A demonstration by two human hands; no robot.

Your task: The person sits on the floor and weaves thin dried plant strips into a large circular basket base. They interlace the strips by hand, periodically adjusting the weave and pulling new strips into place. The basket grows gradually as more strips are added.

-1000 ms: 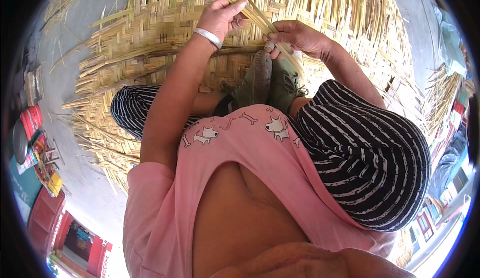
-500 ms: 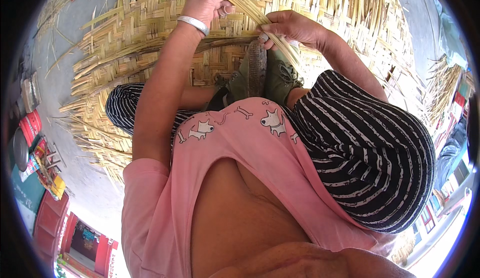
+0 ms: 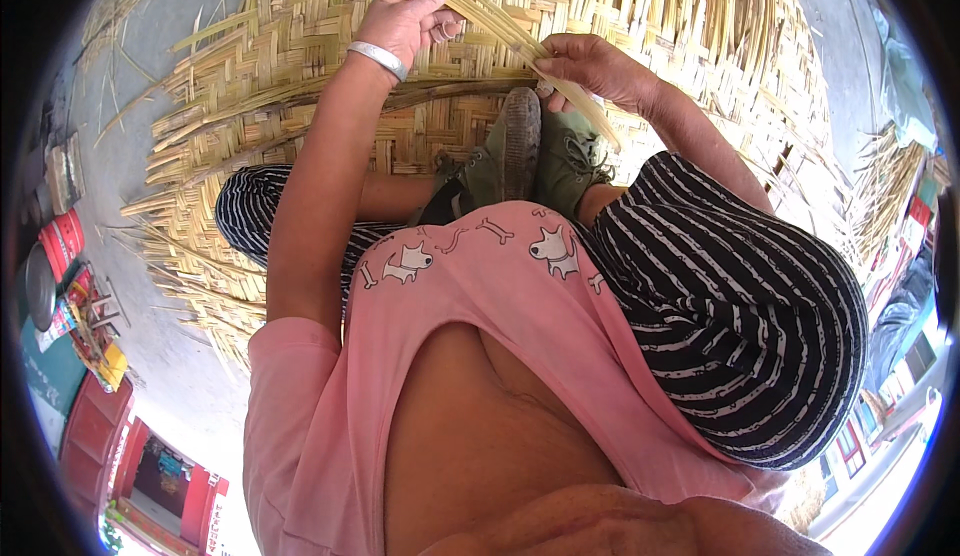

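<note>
A few long, flat, yellowish-green reed strips [image 3: 497, 24] slant between my two hands, from the upper left down to the right. My left hand [image 3: 402, 24] pinches them near their upper part, thumb on top, with a bracelet at the wrist. Farther down the strips, my right hand [image 3: 592, 68] grips them between thumb and fingers, and their loose ends hang over my shoe. Beneath both hands spreads a large woven mat [image 3: 260, 121], tightly woven at the left and with loose long strips toward the top right. A dark, thin stick [image 3: 420, 91] lies across the weave below my left hand.
I sit on the mat with green shoes [image 3: 572, 156] just under my right hand. At the right edge lies a pile of loose reeds [image 3: 882, 176]. To the left stand a red bucket [image 3: 62, 240] and a dark pan [image 3: 40, 286] on the grey floor.
Both hands stay on the strips and have shifted slightly; the right hand sits a little lower and farther right. The upper ends of the strips have spread apart somewhat.
</note>
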